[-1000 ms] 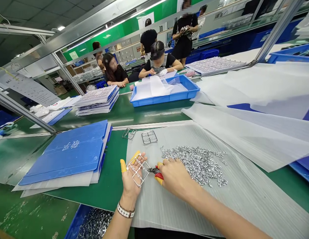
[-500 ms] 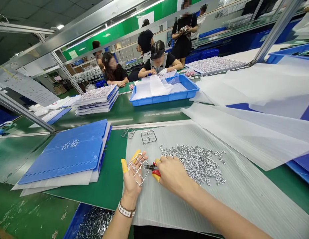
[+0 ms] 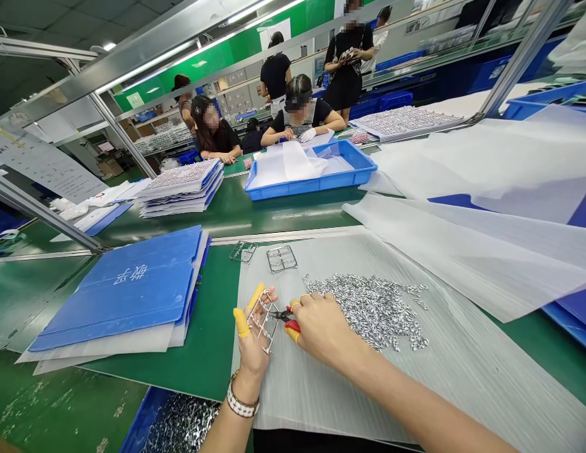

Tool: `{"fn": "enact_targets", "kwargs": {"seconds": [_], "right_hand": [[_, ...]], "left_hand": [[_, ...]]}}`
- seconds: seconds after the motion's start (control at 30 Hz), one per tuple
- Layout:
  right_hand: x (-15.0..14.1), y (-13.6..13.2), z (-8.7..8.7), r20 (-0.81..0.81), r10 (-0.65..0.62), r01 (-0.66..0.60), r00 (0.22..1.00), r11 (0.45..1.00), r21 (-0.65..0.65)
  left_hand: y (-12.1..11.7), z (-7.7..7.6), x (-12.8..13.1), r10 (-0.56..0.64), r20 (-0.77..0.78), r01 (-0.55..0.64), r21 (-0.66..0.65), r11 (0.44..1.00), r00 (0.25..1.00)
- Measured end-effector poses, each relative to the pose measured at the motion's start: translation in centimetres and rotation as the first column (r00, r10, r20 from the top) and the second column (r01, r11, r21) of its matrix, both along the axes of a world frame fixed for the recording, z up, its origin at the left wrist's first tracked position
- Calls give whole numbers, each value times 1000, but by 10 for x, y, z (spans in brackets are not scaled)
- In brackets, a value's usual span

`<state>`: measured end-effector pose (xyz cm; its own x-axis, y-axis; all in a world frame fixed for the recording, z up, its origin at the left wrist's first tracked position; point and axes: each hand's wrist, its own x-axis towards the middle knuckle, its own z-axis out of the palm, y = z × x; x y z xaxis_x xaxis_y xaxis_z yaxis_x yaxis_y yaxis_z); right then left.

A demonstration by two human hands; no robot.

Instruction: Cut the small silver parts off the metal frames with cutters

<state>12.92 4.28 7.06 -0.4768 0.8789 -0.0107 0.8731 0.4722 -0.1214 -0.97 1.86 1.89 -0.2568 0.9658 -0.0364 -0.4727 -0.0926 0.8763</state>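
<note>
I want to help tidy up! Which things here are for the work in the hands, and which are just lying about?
In use:
left hand holding a metal frame
right hand holding red-handled pliers

Just lying about:
blue folder
blue tray of white sheets

Can't really make out the pliers (image 3: 289, 318), the right hand (image 3: 323, 330) covers most of the handles and the tips are tiny. Same with the loose metal bits (image 3: 368, 308), way too small to tell what they are. The blue crate (image 3: 148, 418) gets chopped off by the bottom edge too.
</note>
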Motion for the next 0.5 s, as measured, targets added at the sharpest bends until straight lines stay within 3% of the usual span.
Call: {"fn": "enact_targets", "kwargs": {"seconds": [0.27, 0.5], "right_hand": [[-2, 1, -1, 24, 37, -37, 999, 999, 4], [1, 0, 2, 43, 32, -33, 999, 999, 16]], "left_hand": [[-1, -5, 1, 7, 10, -6, -22, 1000, 1000], [2, 1, -5, 33, 27, -33, -5, 999, 999]]}}
